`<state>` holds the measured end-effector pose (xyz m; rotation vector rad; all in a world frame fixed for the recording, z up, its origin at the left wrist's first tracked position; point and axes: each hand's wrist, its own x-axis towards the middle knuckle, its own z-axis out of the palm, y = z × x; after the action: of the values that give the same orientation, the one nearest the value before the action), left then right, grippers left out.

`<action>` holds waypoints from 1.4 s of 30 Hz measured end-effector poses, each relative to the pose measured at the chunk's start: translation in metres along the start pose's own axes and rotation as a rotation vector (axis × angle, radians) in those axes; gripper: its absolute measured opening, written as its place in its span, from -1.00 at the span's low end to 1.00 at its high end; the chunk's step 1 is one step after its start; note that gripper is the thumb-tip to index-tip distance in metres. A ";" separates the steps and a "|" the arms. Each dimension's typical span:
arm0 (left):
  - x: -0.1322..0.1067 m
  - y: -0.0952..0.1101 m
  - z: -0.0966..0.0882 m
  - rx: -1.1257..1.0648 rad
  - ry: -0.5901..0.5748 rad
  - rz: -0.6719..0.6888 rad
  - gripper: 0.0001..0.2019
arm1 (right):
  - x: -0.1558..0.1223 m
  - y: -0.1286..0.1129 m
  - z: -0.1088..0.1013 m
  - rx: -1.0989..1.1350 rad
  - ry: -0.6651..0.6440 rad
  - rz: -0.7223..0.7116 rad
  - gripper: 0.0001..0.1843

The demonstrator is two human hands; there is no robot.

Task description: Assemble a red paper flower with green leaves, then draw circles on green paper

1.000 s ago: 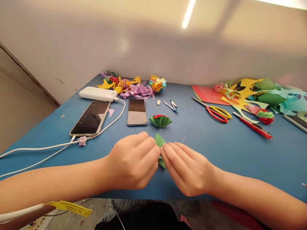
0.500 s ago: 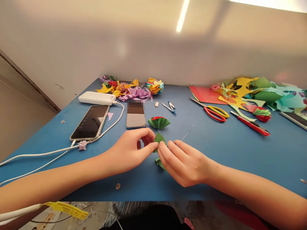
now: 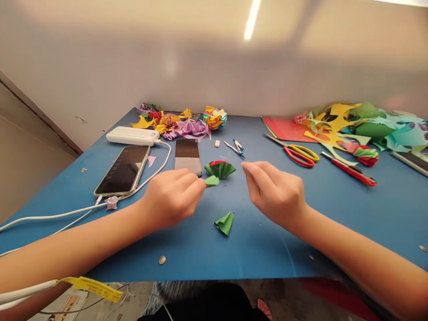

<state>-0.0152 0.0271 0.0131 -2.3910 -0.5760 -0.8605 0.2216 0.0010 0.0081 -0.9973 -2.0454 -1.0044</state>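
Note:
In my left hand is a small piece of green folded paper, pinched between closed fingertips. My right hand is raised to the right of it, thumb and fingers pressed together; whatever they may hold is too small to make out. Just behind the held piece stands a fan-pleated green paper with a red upper edge. Nearer the front edge, a second folded green paper lies on the blue table, apart from both hands.
Two phones, one plugged into a cable, and a white power bank lie left. Crumpled paper is at the back. A compass, an eraser, scissors, a red cutter and paper scraps spread rightward.
My hands have moved apart, the right one up and to the right. The green piece between them stays in my left hand, and the front green paper is now fully visible.

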 end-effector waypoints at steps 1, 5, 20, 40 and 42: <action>0.000 0.004 0.000 0.029 -0.002 0.073 -0.97 | -0.001 -0.004 -0.002 0.046 -0.015 -0.037 -0.71; 0.002 0.015 -0.005 0.096 0.077 0.269 -0.95 | -0.002 -0.022 -0.013 0.226 -0.094 -0.150 -0.78; 0.002 0.022 -0.017 0.095 0.079 0.320 -0.84 | -0.003 -0.032 -0.014 0.371 -0.053 -0.077 -0.81; 0.010 0.027 -0.012 -0.858 -0.239 -0.608 -0.90 | -0.004 -0.018 -0.013 0.280 -0.119 -0.206 -0.61; 0.012 0.027 -0.014 -0.875 -0.250 -0.656 -0.91 | -0.003 -0.016 -0.015 0.275 -0.092 -0.258 -0.65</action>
<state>0.0018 0.0003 0.0218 -3.1739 -1.3570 -1.2835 0.2125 -0.0198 0.0080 -0.6594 -2.3559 -0.7835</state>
